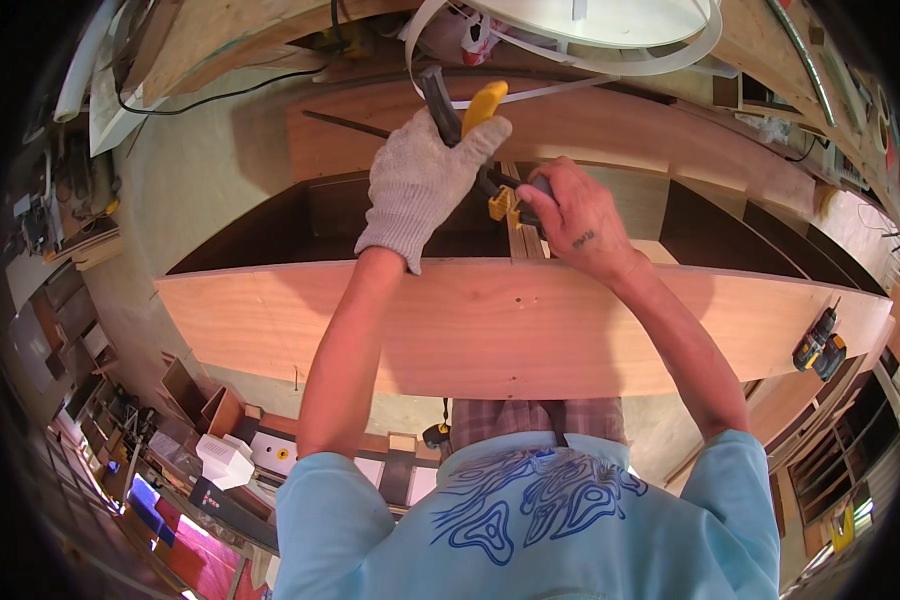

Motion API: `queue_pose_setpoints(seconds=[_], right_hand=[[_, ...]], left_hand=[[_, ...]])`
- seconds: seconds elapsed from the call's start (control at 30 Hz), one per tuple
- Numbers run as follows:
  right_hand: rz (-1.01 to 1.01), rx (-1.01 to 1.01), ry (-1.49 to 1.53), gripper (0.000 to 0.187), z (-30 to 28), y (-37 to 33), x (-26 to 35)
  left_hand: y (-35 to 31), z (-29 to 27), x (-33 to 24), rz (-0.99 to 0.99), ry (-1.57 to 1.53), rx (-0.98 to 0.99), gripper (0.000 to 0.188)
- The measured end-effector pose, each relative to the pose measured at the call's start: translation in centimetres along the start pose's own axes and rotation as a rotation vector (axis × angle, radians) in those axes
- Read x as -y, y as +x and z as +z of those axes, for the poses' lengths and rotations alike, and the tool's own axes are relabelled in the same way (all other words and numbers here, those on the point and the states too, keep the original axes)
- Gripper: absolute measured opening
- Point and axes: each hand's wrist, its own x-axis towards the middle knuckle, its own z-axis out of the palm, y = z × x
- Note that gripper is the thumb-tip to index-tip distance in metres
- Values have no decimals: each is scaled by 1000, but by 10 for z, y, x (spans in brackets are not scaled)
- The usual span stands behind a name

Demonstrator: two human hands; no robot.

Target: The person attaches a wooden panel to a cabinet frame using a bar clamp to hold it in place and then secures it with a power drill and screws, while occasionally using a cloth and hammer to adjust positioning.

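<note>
My left hand (420, 180), in a grey knit glove, grips a bar clamp with a black handle (438, 105) and a yellow lever (484, 108). A thin dark bar sticks out to the left of the glove. My bare right hand (582, 220) closes around the clamp's black end, its thumb pressed on it. Yellow jaw pads (500, 206) sit beside the upright wooden divider (525, 240); whether they touch it I cannot tell. Both hands are over the open top of a long wooden cabinet box (450, 320) with dark inner compartments.
A cordless drill (820, 345) rests at the right end of the near panel. Beyond the box lies another long board (340, 125). White curved strips and a round white piece (610, 20) are at the far side. A black cable (220, 102) runs at the far left.
</note>
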Motion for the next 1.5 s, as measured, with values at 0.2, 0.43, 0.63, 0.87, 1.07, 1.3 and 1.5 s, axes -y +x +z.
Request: queue_pose_setpoints(seconds=[0.2, 0.43, 0.63, 0.87, 1.07, 1.3, 1.5], right_hand=[[109, -21, 14, 36, 6, 11, 6], [574, 103, 650, 48, 13, 12, 25], [583, 31, 627, 47, 34, 5, 10], [497, -5, 635, 41, 22, 8, 0], [588, 173, 892, 42, 14, 0, -22], [670, 161, 658, 42, 10, 18, 5], [580, 135, 527, 42, 9, 20, 15]], left_hand=[[6, 19, 10, 60, 73, -219, 73], [23, 12, 11, -114, 105, -147, 65], [28, 31, 19, -80, -37, -231, 59], [30, 43, 14, -174, -262, -119, 60], [26, 52, 11, -143, -178, -148, 54], [24, 45, 8, -216, -352, -134, 43], [22, 42, -4, -144, -366, -259, 37]])
